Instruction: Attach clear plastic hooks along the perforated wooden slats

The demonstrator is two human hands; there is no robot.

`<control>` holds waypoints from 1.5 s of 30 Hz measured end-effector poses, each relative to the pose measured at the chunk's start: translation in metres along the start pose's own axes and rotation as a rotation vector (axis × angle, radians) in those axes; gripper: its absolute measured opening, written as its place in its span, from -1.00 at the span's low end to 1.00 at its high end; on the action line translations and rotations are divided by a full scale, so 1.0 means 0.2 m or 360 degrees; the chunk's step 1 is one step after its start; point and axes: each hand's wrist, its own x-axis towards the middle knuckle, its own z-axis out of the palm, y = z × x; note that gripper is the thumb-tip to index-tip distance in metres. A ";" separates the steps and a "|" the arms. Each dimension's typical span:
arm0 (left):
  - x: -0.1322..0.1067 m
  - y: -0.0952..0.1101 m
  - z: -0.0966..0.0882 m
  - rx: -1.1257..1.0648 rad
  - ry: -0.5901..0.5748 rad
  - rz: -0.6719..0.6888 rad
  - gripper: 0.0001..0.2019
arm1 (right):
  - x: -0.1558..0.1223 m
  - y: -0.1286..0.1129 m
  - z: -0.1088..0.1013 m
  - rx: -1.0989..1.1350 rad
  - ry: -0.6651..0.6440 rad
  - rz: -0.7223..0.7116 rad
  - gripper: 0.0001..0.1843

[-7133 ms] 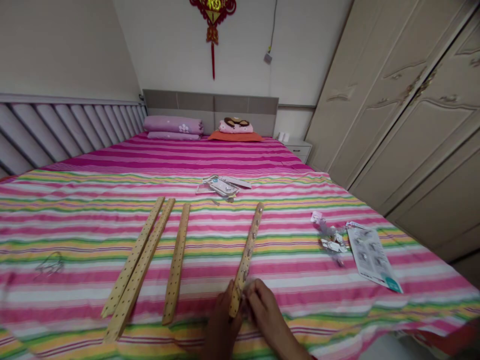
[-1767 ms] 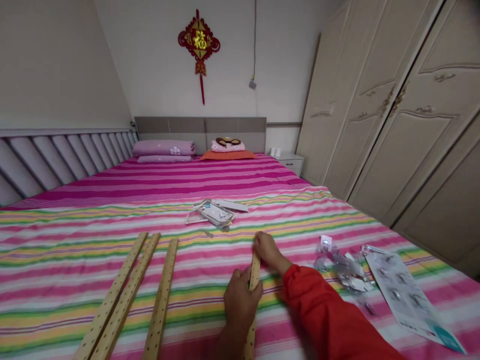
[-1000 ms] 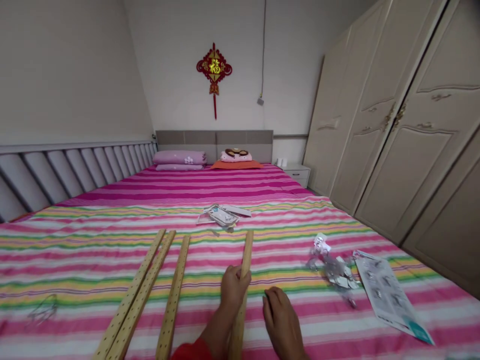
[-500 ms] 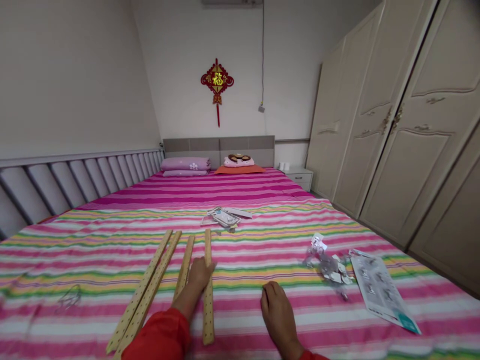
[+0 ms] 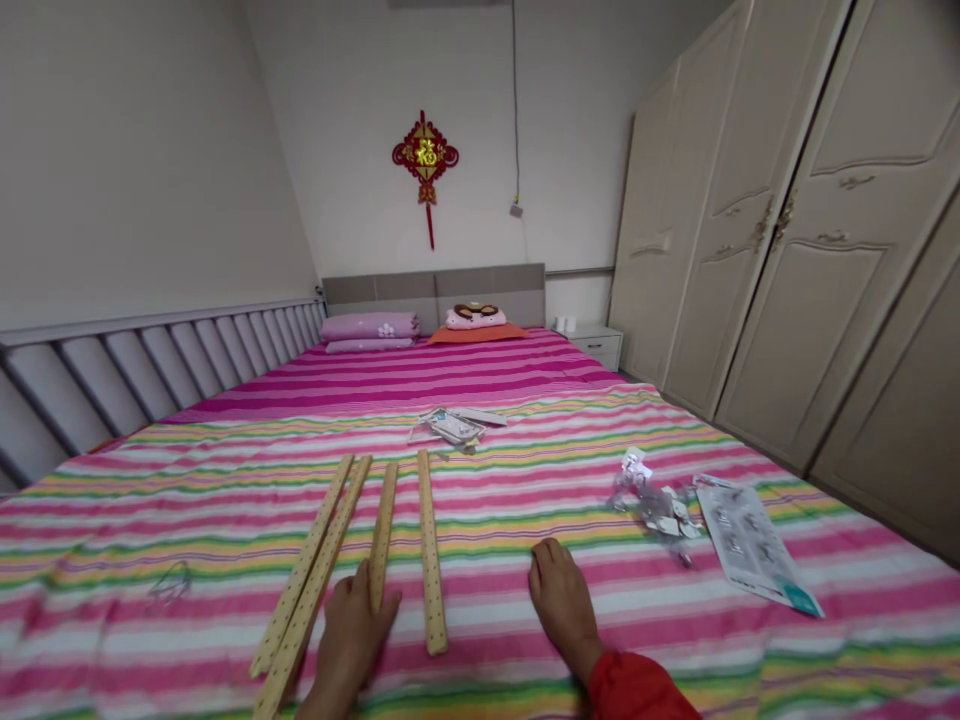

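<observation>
Several long, pale wooden strips with rows of small holes lie lengthwise on the striped bedsheet. My left hand point(image 5: 351, 635) has its thumb and fingers around the near end of one wooden strip point(image 5: 383, 530), and that end is hidden under the hand. Left of it, two more perforated strips point(image 5: 304, 565) lie nearly side by side, and my left forearm is close to the nearer one. Another perforated strip point(image 5: 430, 550) rests apart, to the right of my left hand. My right hand point(image 5: 562, 600) lies on the sheet, fingers curled in, with nothing visible in it.
Small metal parts and plastic bags point(image 5: 664, 508) lie to the right, beside an opened blister pack point(image 5: 754, 545). Farther up the bed is a pile of packaging point(image 5: 455, 426). A thin loop of clear material point(image 5: 172, 580) lies at left. A rail point(image 5: 165, 350) borders the bed's left side.
My left hand has let go of the rightmost strip and moved left and nearer to me, onto the neighbouring strip. My right hand remains curled on the sheet.
</observation>
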 end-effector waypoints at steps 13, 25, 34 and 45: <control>0.26 -0.03 0.00 -0.0045 0.0094 0.0016 -0.57 | 0.01 -0.01 -0.02 0.0039 0.0032 -0.0016 -0.84; 0.00 0.35 0.18 -0.0328 0.0061 0.0139 -0.43 | 0.01 -0.02 -0.02 0.0031 0.0080 0.0002 -0.82; 0.10 0.23 0.21 -0.0457 0.0146 0.0186 -0.55 | 0.00 -0.01 -0.01 0.0050 0.0086 0.0001 -0.82; 0.04 0.14 0.30 -0.0587 0.0244 0.0252 -0.51 | -0.01 -0.02 -0.03 0.0109 0.0095 0.0040 -0.82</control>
